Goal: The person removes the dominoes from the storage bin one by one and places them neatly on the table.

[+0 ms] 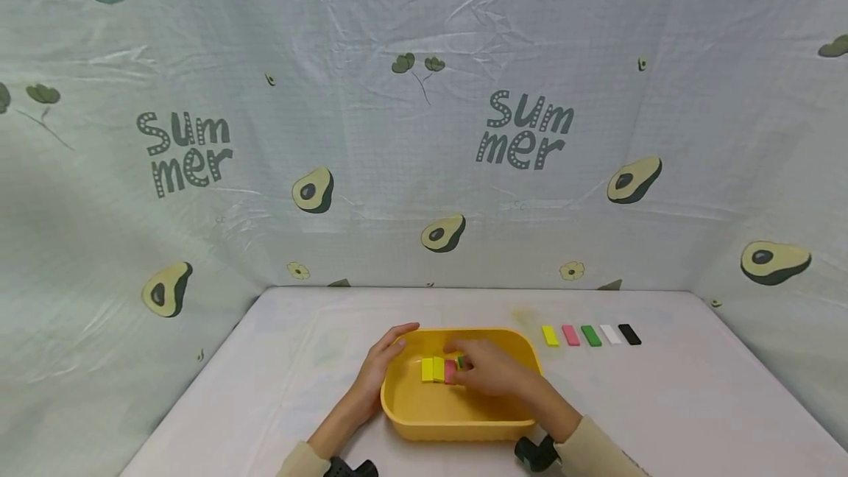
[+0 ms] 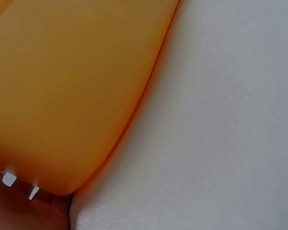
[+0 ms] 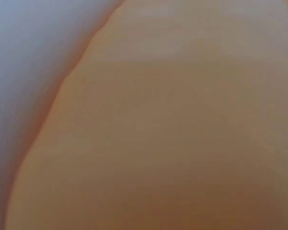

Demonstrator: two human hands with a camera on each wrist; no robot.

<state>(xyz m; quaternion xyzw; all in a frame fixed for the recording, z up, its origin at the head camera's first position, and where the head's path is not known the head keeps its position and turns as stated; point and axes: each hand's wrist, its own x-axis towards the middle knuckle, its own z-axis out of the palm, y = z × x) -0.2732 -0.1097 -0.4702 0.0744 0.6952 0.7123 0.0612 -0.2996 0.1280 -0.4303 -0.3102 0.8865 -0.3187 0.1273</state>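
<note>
My left hand (image 1: pixel 376 366) holds the left side of a yellow plastic tub (image 1: pixel 457 430), its thumb at the rim and its fingers along the outer wall. In the left wrist view that tub's wall (image 2: pixel 81 81) fills much of the picture, with part of the hand below it. Inside the tub, my right hand (image 1: pixel 489 368) pinches a small green block (image 1: pixel 461 363), mostly hidden by the fingers. Just left of it, a pink block (image 1: pixel 450 372) and two yellow blocks (image 1: pixel 433 370) form a row. The right wrist view is a blurred close-up of the tub wall (image 3: pixel 149 120).
On the white table (image 1: pixel 298 359), right of the tub, lies a spaced row of blocks: yellow (image 1: pixel 550 336), pink (image 1: pixel 571 335), green (image 1: pixel 591 336), white (image 1: pixel 611 334) and black (image 1: pixel 630 334). A printed sheet (image 1: pixel 371 131) hangs behind and at the sides.
</note>
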